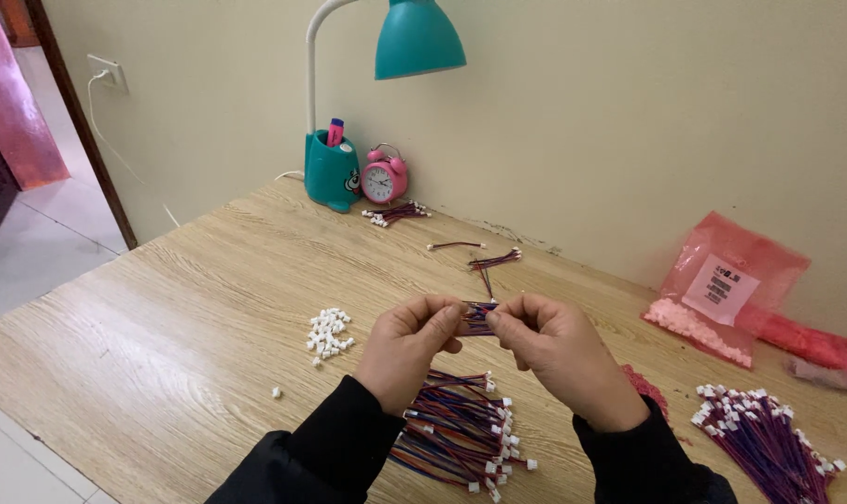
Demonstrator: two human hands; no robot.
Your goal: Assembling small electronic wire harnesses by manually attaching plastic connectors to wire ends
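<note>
Both hands meet above the middle of the surface, each grip pinched narrow on the same small bundle of red, blue and black wires [477,317]. The left hand [406,347] closes thumb and forefinger on one end of it, and the right hand [556,353] pinches the other end, so the bundle spans the short gap between the fingertips and is held clear of the wood. Whether a connector sits at either pinched end cannot be told; the fingers hide it.

To do this step well, as I judge it, the wires should stay taut and parallel between the two pinches, with the ends even, and the fingertips close to the ends so nothing slips or fans out.

Directly below the hands lies a loose heap of red and blue wire leads with small white plastic plugs [461,434] on the pale wooden surface [181,308]. To the left sits a small pile of white plastic connector housings [328,334], with one stray piece nearer the edge. To the far right lies another heap of purple-looking leads with white plugs [769,434], and behind it a pink translucent plastic bag with a white label [727,285]. Further back, short wire bunches lie scattered near a pink round alarm clock [383,177] and a teal desk lamp with a pen-holder base [335,168] against the cream wall.
</note>
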